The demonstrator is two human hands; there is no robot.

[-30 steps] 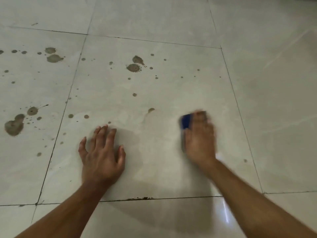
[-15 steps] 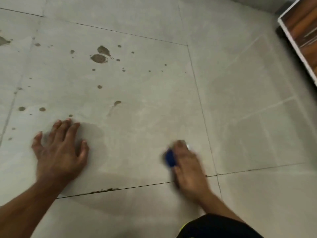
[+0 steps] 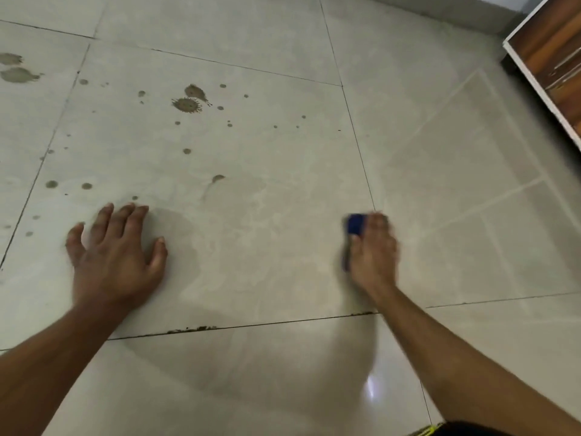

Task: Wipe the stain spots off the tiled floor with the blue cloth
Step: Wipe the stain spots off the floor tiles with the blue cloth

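Blue cloth (image 3: 355,224) lies under the pressing right hand (image 3: 372,251); left hand (image 3: 114,256) spreads flat. It should press firmly toward the stain spots (image 3: 187,103).

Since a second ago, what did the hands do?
The right hand slid the blue cloth back toward the person, then forward again, near the tile seam, keeping its hold. The left hand stayed flat on the floor. The stain spots are unwiped.
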